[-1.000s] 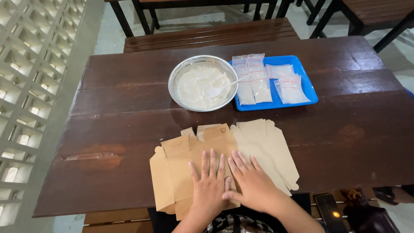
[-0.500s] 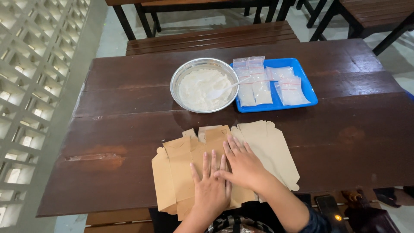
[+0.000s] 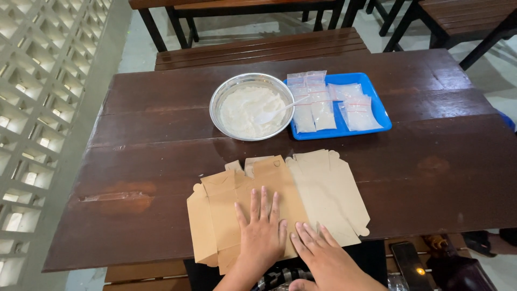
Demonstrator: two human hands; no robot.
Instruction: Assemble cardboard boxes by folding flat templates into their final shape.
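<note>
From the head camera, we see our left hand (image 3: 263, 231) spread flat on the brown cardboard (image 3: 245, 207) at the near edge of the table (image 3: 151, 134), and our right hand (image 3: 323, 256) lies flat, fingers together, just beside it on the paler cardboard sheet (image 3: 328, 196). To do this well, we think we should press evenly so nothing slips. The brown cardboard's long side runs left to right, with its flaps pointing away toward the bowl (image 3: 251, 106).

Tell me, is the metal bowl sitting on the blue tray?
No, the metal bowl stands on the wooden table just left of the blue tray.
</note>
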